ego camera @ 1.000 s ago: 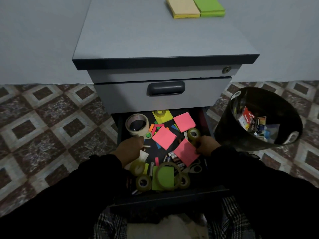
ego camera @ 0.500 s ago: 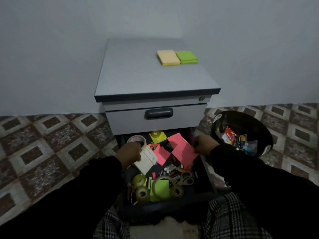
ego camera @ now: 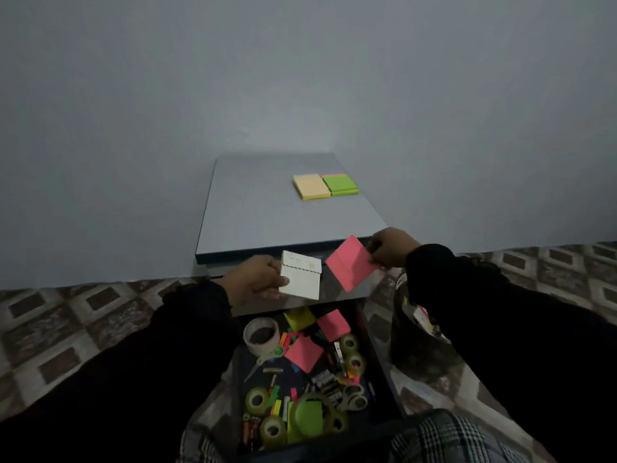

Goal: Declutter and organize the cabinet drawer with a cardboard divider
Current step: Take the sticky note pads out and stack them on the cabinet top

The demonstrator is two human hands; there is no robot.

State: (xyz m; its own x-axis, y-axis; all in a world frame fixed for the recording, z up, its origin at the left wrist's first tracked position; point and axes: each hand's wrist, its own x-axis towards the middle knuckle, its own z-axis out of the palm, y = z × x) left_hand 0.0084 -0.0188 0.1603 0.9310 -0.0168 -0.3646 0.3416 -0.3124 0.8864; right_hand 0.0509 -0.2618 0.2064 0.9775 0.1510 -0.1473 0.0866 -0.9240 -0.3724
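Note:
The open drawer (ego camera: 379, 359) of the grey cabinet (ego camera: 267, 222) lies below my hands, cluttered with pink sticky pads (ego camera: 303, 353), tape rolls (ego camera: 261, 335), scissors (ego camera: 264, 359), a green pad (ego camera: 309, 418) and small bits. My left hand (ego camera: 255, 280) holds a white note pad (ego camera: 300, 279) in front of the cabinet's front edge. My right hand (ego camera: 392, 247) pinches a pink sticky pad (ego camera: 350, 267) by its right corner, just right of the white pad. No cardboard divider is visible.
On the cabinet top lie a yellow pad (ego camera: 311, 186) and a green pad (ego camera: 340, 184) side by side. A black waste bin (ego camera: 420, 352) with wrappers stands right of the drawer, partly behind my right sleeve. Patterned floor tiles surround the cabinet; a plain wall is behind.
Both hands have risen out of the drawer to the cabinet's front edge, the left with the white pad, the right with a pink pad. The camera has tilted upward.

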